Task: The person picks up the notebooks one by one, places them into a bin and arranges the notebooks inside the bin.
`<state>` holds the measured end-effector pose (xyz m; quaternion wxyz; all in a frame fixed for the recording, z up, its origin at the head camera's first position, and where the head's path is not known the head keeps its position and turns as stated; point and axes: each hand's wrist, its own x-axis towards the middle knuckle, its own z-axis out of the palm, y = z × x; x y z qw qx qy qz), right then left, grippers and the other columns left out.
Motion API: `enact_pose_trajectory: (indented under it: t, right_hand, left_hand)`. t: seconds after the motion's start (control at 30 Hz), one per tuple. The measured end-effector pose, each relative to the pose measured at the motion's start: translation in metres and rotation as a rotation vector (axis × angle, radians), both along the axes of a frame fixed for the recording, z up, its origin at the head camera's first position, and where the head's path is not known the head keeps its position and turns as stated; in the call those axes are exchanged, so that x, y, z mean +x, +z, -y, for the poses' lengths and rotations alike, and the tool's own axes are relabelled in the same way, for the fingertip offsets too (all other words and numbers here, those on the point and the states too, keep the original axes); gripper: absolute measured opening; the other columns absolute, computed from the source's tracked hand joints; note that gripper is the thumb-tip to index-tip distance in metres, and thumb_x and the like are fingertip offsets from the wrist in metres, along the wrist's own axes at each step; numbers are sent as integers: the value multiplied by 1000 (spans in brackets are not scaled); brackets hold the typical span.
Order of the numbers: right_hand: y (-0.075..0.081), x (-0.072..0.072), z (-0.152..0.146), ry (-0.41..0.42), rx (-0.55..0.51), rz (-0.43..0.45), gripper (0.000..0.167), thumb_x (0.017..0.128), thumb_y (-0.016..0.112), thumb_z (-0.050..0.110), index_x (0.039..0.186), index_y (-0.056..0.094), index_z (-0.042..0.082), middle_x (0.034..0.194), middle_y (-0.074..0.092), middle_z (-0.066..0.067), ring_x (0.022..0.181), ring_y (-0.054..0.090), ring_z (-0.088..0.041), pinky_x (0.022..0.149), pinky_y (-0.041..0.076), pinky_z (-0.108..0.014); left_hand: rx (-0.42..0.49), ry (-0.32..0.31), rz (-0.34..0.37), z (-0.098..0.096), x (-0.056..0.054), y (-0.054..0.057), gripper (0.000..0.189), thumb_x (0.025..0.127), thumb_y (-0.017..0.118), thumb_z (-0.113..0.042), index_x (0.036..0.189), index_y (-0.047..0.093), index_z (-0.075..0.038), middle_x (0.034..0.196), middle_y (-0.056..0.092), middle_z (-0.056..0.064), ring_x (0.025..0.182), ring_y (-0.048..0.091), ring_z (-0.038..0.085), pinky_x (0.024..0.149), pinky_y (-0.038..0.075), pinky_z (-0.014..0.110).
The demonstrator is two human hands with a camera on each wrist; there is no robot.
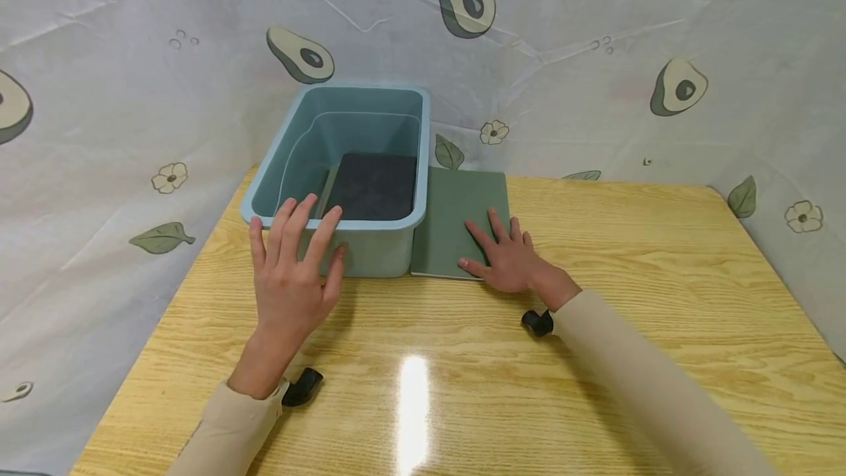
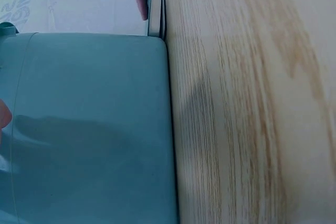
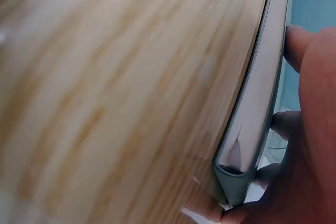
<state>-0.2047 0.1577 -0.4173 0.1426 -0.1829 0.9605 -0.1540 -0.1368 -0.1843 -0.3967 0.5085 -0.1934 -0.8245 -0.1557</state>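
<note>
A hardcover book (image 1: 456, 222) with a plain green cover lies flat on the table, right against the bin's right side. My right hand (image 1: 512, 259) rests on its right part, fingers spread; in the right wrist view the fingertips (image 3: 283, 121) are along the book (image 3: 254, 98), near its spine. A light blue plastic bin (image 1: 377, 252) stands to the left. Over its front rim my left hand (image 1: 294, 278) is held with fingers slightly bent and apart, the thumb before the front wall (image 2: 94, 129). Inside the bin lies a dark, flat, book-like thing (image 1: 377, 186).
The wooden table (image 1: 595, 241) extends to the right and in front of the bin. Behind it hangs a pale cloth (image 1: 562, 72) printed with avocados and leaves. Black wrist pieces (image 1: 302, 388) are at both cuffs.
</note>
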Motion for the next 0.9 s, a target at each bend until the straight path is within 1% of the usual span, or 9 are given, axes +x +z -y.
enact_pose_trajectory:
  t: [0.17, 0.4, 0.53, 0.63, 0.7, 0.77, 0.83, 0.9]
  right_hand:
    - [0, 2, 2, -8, -9, 3, 79, 110, 48, 54, 173, 14, 21, 179, -9, -23, 160, -8, -62, 124, 7, -80]
    - [-1, 2, 2, -14, -44, 6, 79, 109, 49, 53, 173, 15, 21, 179, -8, -23, 159, -9, -63, 123, 6, -81]
    - [0, 0, 0, -23, -76, 27, 80, 109, 51, 53, 172, 16, 20, 178, -8, -23, 159, -10, -63, 122, 5, -82]
    - [3, -3, -3, -22, -109, 69, 81, 108, 54, 52, 172, 17, 20, 178, -10, -23, 158, -13, -63, 122, 4, -82]
    - [6, -4, -4, -25, -156, 100, 81, 107, 56, 50, 172, 19, 18, 178, -10, -24, 158, -14, -63, 122, 3, -83]
    - [9, -6, -6, -39, -221, 146, 81, 107, 58, 48, 172, 20, 18, 179, -11, -22, 159, -17, -60, 123, 2, -81]
    - [13, -6, -8, -68, -311, 198, 81, 106, 59, 48, 171, 22, 18, 179, -11, -18, 160, -19, -56, 124, 3, -80]
    - [15, -6, -10, -109, -409, 259, 81, 106, 59, 49, 172, 21, 22, 181, -11, -11, 162, -22, -48, 126, 3, -77]
  left_hand:
    - [-1, 2, 1, 2, 1, 0, 53, 94, 68, -17, 147, 63, -19, 152, 60, 17, 144, 52, 42, 122, 27, 71]
    - [2, -5, 23, 2, 3, 2, 53, 94, 68, -15, 147, 63, -20, 152, 60, 17, 144, 52, 41, 121, 27, 72]
    - [4, -6, 23, 1, 2, 3, 54, 94, 68, -14, 147, 63, -20, 152, 60, 17, 144, 52, 41, 122, 27, 71]
    - [3, -3, 27, 1, 2, 4, 54, 94, 68, -14, 147, 63, -20, 152, 60, 17, 144, 52, 41, 122, 26, 71]
    - [2, -1, 31, 1, 2, 4, 54, 93, 68, -15, 147, 63, -19, 152, 60, 17, 144, 51, 41, 122, 26, 71]
    - [2, 1, 34, 1, 2, 4, 54, 93, 69, -15, 147, 63, -19, 152, 60, 17, 144, 51, 41, 122, 26, 72]
    - [1, 1, 40, 2, 2, 4, 54, 93, 69, -14, 147, 63, -19, 152, 60, 17, 145, 51, 41, 122, 26, 72]
    - [2, -1, 45, 2, 2, 5, 55, 93, 69, -14, 147, 63, -19, 152, 60, 17, 145, 51, 41, 122, 26, 72]
